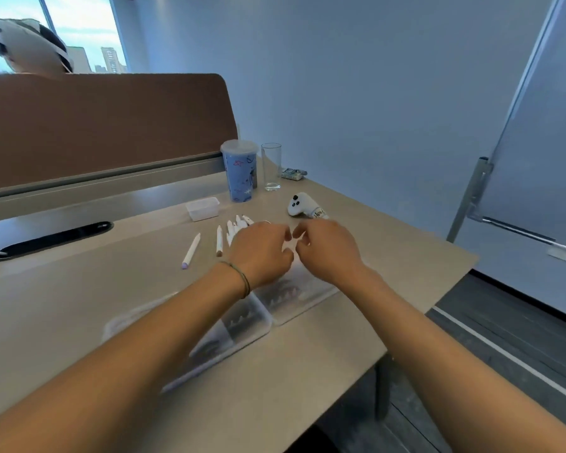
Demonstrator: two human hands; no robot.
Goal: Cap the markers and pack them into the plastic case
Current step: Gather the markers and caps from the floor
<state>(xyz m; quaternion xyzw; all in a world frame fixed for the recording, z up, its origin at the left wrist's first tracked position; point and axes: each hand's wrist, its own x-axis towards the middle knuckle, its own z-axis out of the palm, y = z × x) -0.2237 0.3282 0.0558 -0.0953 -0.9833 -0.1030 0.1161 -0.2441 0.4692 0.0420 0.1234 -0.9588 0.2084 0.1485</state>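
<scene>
Left hand [262, 253]: fingers curled inward, tips meeting those of the other hand over the far half of the case; a thin cord bracelet [241, 278] circles the wrist.
Right hand [327, 248]: fingers curled and drawn together toward the left hand; something small and white shows between the two hands, but blur hides whether it is a marker or a cap, and which hand pinches it cannot be told.
Plastic case [252, 322]: clear, lying opened flat on the surface beneath both forearms, its toothed holder rows visible through the halves.
Markers [239, 223]: a cluster of white barrels on the surface just beyond the left hand, partly hidden by it.
Two separate markers: one with a lilac end [191, 251] and one with a brown end [219, 240], lying apart to the left of the cluster.
Small clear tub [203, 208]: beyond the markers.
Blue lidded cup [241, 170] and drinking glass [271, 166]: upright, side by side, at the far edge.
White controller [303, 206]: on the surface beyond the right hand.
Surface [79, 305]: beige, backed by a brown partition [105, 125].
</scene>
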